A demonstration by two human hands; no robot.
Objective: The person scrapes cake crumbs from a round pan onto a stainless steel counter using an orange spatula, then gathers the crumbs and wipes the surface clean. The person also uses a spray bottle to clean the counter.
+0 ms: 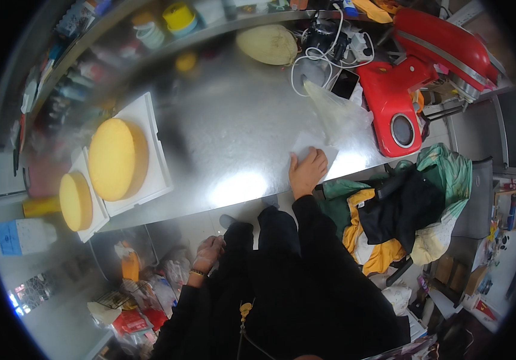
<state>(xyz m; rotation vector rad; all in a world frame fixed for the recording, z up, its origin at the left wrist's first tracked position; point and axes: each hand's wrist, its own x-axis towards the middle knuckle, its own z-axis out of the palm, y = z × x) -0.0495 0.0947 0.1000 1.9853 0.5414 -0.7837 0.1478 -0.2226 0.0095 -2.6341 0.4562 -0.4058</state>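
My right hand (307, 173) rests palm down at the front edge of the steel table (226, 135), on a thin pale sheet (305, 141) that shows around the fingers. Whether it is paper or cloth is unclear. My left hand (208, 255) hangs below the table edge beside my leg, its fingers curled; it looks covered by a clear plastic glove, and its inside is hidden. On the left part of the table a large round yellow sponge cake (111, 159) sits on a white square board (154, 180). A smaller round cake (74, 201) sits on another white board (87, 236).
A red stand mixer (386, 103) stands at the right end, near a clear plastic piping bag (339, 108), a phone (345, 83) and white cables (300, 58). Clothes (402, 207) cover a chair at right. Bagged goods (138, 319) lie low at left. A shelf (222, 31) runs along the back.
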